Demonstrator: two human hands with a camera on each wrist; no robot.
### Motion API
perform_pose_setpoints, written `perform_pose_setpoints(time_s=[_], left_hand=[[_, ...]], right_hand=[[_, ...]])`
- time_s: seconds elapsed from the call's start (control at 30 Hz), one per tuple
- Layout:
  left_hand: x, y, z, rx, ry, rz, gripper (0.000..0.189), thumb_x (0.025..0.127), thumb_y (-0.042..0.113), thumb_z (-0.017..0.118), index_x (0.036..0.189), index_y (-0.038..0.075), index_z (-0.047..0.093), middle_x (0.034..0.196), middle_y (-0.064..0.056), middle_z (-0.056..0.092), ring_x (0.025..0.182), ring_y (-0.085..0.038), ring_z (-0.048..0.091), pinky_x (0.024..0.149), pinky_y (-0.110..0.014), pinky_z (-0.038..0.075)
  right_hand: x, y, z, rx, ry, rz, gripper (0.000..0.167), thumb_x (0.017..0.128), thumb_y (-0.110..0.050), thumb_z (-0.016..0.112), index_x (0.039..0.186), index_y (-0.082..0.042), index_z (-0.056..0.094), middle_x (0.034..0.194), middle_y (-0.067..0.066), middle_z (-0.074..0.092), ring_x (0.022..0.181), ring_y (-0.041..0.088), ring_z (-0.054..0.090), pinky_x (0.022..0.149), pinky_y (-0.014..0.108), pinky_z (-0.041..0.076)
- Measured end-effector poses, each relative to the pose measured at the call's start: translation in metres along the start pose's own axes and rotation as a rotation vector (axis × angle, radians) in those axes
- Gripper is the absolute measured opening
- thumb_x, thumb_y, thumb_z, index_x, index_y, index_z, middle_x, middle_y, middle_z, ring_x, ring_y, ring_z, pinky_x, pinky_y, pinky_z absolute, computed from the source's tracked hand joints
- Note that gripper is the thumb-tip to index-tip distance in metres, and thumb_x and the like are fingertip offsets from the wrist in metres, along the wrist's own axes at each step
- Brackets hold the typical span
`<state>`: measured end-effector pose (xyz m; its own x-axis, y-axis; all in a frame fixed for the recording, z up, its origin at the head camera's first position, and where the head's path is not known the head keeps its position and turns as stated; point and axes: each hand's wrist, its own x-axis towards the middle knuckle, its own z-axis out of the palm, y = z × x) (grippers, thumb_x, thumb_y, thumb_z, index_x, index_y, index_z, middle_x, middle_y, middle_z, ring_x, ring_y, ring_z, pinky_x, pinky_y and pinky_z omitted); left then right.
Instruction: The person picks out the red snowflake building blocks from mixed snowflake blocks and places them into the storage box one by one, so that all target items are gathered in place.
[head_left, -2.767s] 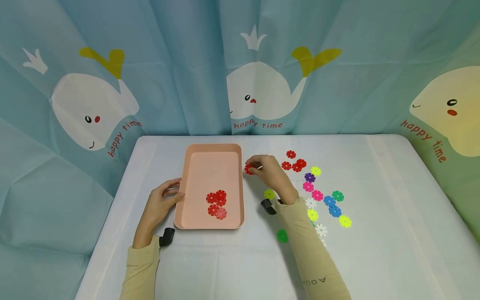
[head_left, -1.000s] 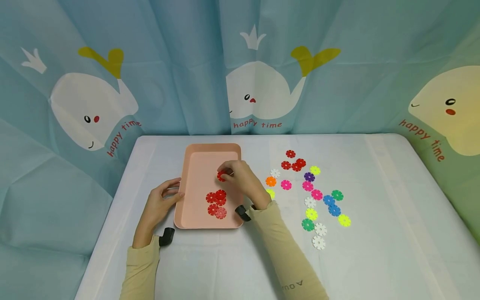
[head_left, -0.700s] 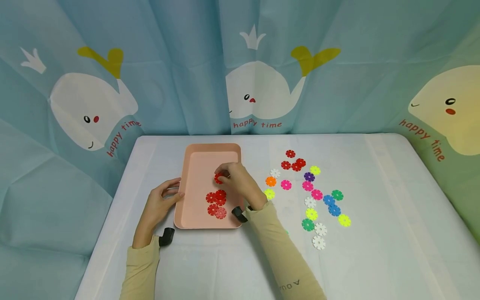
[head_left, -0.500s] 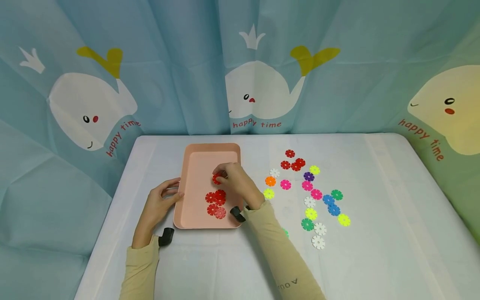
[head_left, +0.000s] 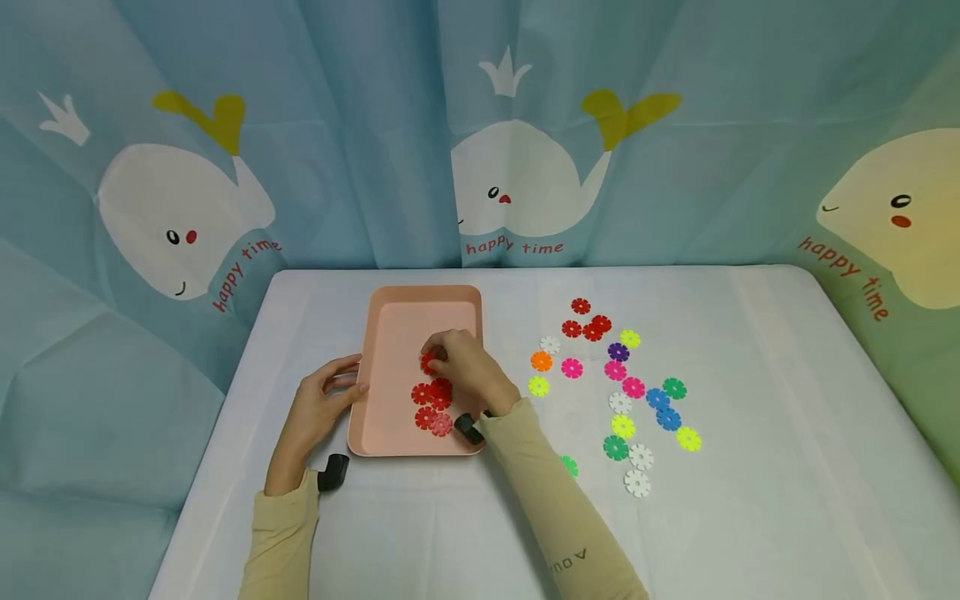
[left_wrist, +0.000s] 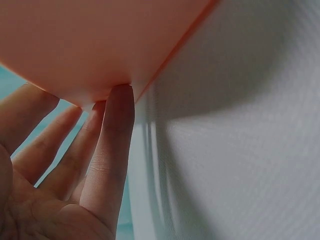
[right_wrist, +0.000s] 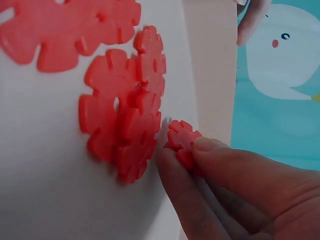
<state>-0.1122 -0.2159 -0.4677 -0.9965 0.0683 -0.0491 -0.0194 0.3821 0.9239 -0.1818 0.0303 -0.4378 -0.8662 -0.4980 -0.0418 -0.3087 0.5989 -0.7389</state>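
Against the left side of a pink tray (head_left: 401, 312), my left hand (head_left: 318, 404) rests with its fingers nearly straight; in the left wrist view the fingertips touch the tray's outer wall (left_wrist: 100, 45). Over the tray, my right hand (head_left: 468, 362) pinches a red notched snowflake disc (right_wrist: 182, 137) between thumb and fingertips. Just nearer to me than that disc lie several red snowflake discs (head_left: 441, 389) on the tray floor, some overlapping. One paler red disc (head_left: 441, 424) is at the near end of this group.
Right of the tray, red discs (head_left: 581, 307) sit in a group at the back. Loose discs spread nearer: orange (head_left: 542, 361), pink (head_left: 572, 368), purple (head_left: 618, 352), blue (head_left: 669, 418), green (head_left: 616, 447) and white (head_left: 637, 483). A patterned blue curtain (head_left: 360, 167) hangs behind the white table (head_left: 750, 417).
My right hand has carried the red disc from right of the tray in over it, then slowly left and toward the discs inside. My left hand has stayed at the tray's side.
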Motion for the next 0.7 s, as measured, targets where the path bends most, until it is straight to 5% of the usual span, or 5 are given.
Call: perform_pose_setpoints(time_s=[0.7], left_hand=[[-0.0001, 0.0011, -0.0008, 0.005, -0.002, -0.016, 0.054, 0.093, 0.015, 0.071, 0.142, 0.005, 0.052, 0.139, -0.018, 0.056, 0.120, -0.035, 0.061, 0.085, -0.010, 0.045]], right_hand=[[-0.0019, -0.0019, -0.0016, -0.027, -0.046, 0.011, 0.012, 0.091, -0.003, 0.071, 0.103, -0.003, 0.073, 0.096, 0.006, 0.071, 0.086, 0.017, 0.063, 0.080, 0.026, 0.054]])
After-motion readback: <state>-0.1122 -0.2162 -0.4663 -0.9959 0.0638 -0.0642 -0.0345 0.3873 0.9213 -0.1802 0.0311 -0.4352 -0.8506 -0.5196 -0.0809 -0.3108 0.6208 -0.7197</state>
